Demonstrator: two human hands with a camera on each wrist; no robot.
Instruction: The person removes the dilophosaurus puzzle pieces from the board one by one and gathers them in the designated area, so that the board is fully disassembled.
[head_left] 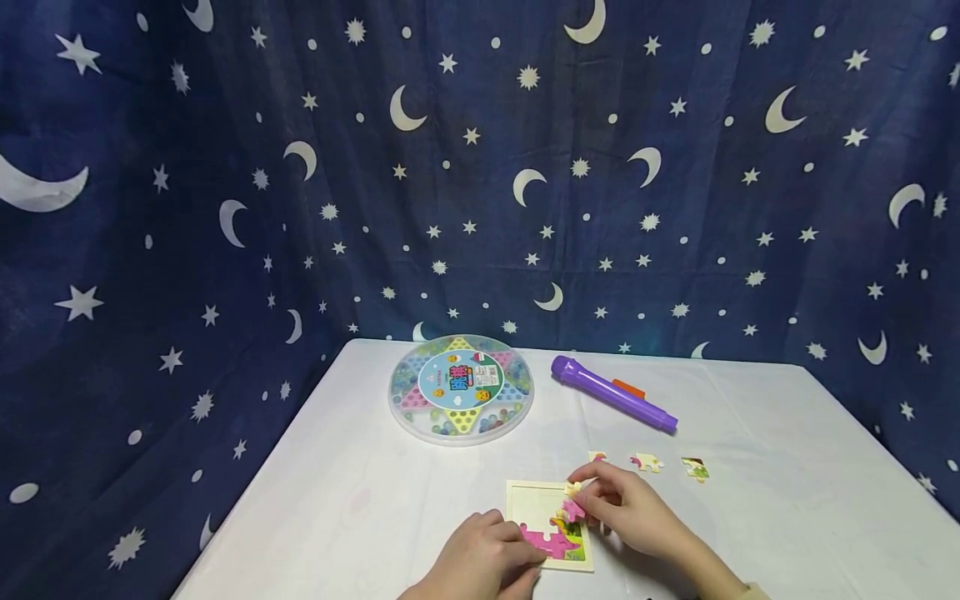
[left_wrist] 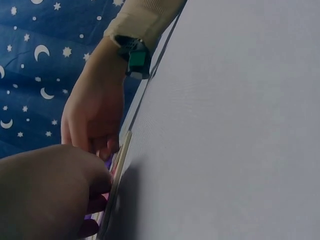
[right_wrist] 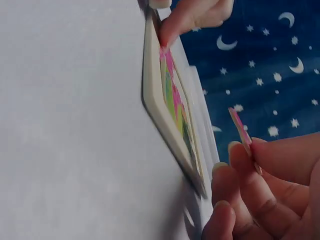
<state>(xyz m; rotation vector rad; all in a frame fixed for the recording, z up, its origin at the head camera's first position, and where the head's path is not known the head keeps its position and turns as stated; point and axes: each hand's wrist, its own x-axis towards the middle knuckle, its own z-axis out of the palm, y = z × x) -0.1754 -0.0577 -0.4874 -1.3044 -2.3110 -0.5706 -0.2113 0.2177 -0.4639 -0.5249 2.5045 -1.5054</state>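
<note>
My right hand [head_left: 626, 508] pinches a pink and cream jigsaw piece [head_left: 573, 510] between thumb and fingers, over the right side of a small square puzzle tray [head_left: 567, 567]. The right wrist view shows that piece [right_wrist: 241, 127] edge-on and raised above the tray. My left hand [head_left: 483, 554] holds the tray at its lower left corner, with a fingertip on the pink pieces inside. Joined pink, green and yellow pieces [head_left: 553, 544] fill the tray's lower and right parts. Its bare cream base shows at the upper left.
Beyond the tray lie several loose jigsaw pieces [head_left: 647, 462]. A round Chinese checkers box [head_left: 461, 390] with marbles stands at the back left of the white table [head_left: 322, 492]. To its right lies a purple toy microphone [head_left: 615, 395] beside a small orange item [head_left: 628, 388].
</note>
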